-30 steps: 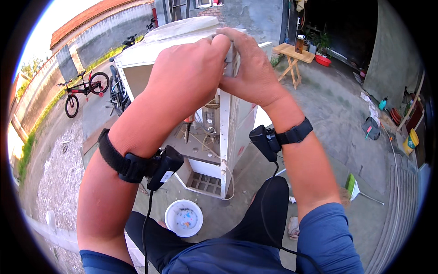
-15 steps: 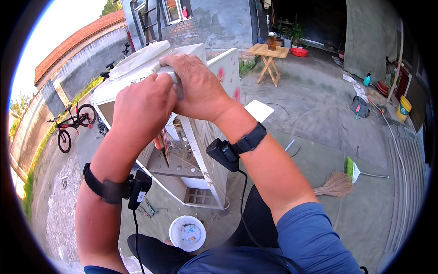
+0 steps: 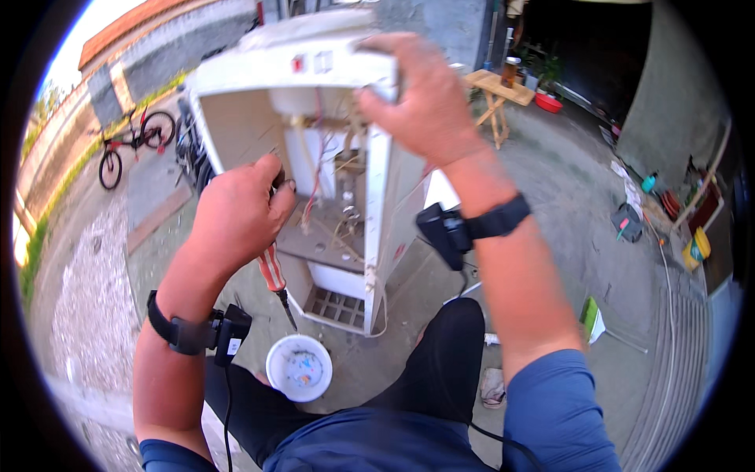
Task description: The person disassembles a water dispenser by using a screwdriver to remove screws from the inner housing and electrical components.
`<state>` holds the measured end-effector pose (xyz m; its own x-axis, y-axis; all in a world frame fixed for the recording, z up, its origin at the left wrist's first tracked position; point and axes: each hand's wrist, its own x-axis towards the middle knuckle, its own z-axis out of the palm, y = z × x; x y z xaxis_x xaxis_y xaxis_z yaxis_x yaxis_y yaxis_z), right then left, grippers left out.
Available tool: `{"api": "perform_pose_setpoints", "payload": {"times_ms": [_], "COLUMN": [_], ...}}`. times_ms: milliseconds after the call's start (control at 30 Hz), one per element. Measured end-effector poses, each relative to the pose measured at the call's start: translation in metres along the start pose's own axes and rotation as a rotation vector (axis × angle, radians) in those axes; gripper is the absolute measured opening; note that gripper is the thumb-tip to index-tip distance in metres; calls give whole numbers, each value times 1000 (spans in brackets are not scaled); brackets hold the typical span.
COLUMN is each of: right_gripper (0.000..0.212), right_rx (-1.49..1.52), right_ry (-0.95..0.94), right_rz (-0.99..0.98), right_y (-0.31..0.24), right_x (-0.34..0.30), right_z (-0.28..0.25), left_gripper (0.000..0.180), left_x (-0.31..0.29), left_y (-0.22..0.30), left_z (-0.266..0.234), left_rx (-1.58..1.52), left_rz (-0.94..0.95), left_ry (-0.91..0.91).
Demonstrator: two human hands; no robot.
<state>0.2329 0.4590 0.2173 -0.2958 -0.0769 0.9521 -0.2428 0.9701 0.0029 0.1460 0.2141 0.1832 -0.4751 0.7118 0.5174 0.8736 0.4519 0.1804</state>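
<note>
A white water dispenser (image 3: 379, 204) stands in front of me, its front uncovered. Loose wires (image 3: 318, 177) and a white tank (image 3: 292, 101) show inside. My right hand (image 3: 429, 102) grips its upper right corner, fingers over the top and thumb on the front. In front of the cavity, my left hand (image 3: 236, 204) is closed, with fingertips pinched together. A screwdriver (image 3: 272, 270) with a red and pale handle hangs from it, tip downward. Whether the fingertips pinch anything else I cannot make out.
A white bucket (image 3: 275, 377) with small bits in it sits between my legs, below the screwdriver tip. A bicycle (image 3: 138, 141) stands at the left. At the far right are a wooden folding table (image 3: 495, 86) and a red basin (image 3: 548, 102). A green broom (image 3: 594, 321) lies to the right.
My hands, together at the dispenser's top before, are now apart: the left lower with the screwdriver, the right on the top corner. The dispenser's open front now faces me more squarely.
</note>
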Motion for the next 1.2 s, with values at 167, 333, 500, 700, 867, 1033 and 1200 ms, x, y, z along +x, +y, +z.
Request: {"api": "perform_pose_setpoints", "payload": {"times_ms": [167, 333, 500, 700, 867, 1033, 1200], "right_gripper": [38, 40, 39, 40, 40, 41, 42], "right_rx": [-81, -106, -109, -223, -281, -290, -277], "right_ry": [-65, -82, -44, -28, 21, 60, 62], "right_rz": [32, 101, 72, 166, 223, 245, 233], "right_y": [-39, -15, -2, -6, -3, -1, 1], "right_x": [5, -4, -6, -8, -13, -16, -17], "right_z": [-9, 6, 5, 5, 4, 3, 1], "left_gripper": [21, 19, 17, 14, 16, 17, 18], "left_x": [-95, -191, -257, -296, -315, -325, -334], "left_y": [-77, -127, -152, -168, -178, -186, -191], "left_z": [64, 151, 233, 280, 300, 302, 306], "left_rx": [-29, -54, -124, -128, -175, -141, -110], "left_rz": [-321, -523, -702, -793, -883, -910, -952], "left_ry": [-110, -148, -173, -305, -329, -451, -480]}}
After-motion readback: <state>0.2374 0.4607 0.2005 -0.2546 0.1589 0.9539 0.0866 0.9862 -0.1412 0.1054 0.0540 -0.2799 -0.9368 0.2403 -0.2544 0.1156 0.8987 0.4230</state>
